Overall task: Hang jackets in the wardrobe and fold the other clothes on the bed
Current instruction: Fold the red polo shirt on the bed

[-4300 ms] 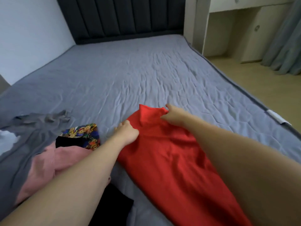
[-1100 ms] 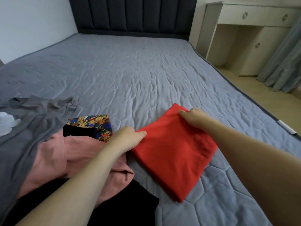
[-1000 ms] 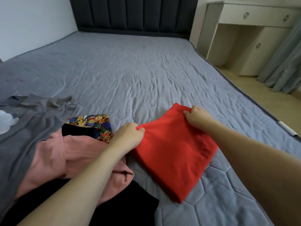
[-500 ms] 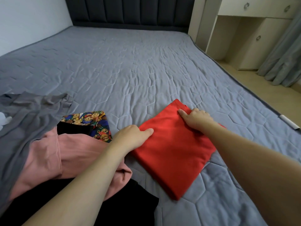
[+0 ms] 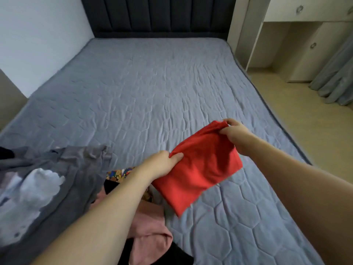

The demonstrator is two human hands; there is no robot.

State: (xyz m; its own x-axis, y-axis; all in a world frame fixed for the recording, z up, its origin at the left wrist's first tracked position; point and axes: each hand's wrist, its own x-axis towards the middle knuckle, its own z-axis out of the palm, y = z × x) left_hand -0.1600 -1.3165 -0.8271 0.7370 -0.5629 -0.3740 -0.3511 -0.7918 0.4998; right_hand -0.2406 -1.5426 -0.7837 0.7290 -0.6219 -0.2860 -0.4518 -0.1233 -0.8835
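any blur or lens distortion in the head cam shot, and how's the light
Head view: wide-angle bending curves the bed edges; soft motion blur on the grey garment and both forearms; the red garment and both hands, left and right, stay fairly sharp; light is even, no glare.

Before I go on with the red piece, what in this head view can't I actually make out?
- Patterned garment: mostly hidden by the left forearm.
- Black garment: cut off by the bottom edge, type unclear.
- Grey garment: its white print is blurred.
- Red garment: folded, held by left hand and right hand; type not discernible.
- Wardrobe: not in view.
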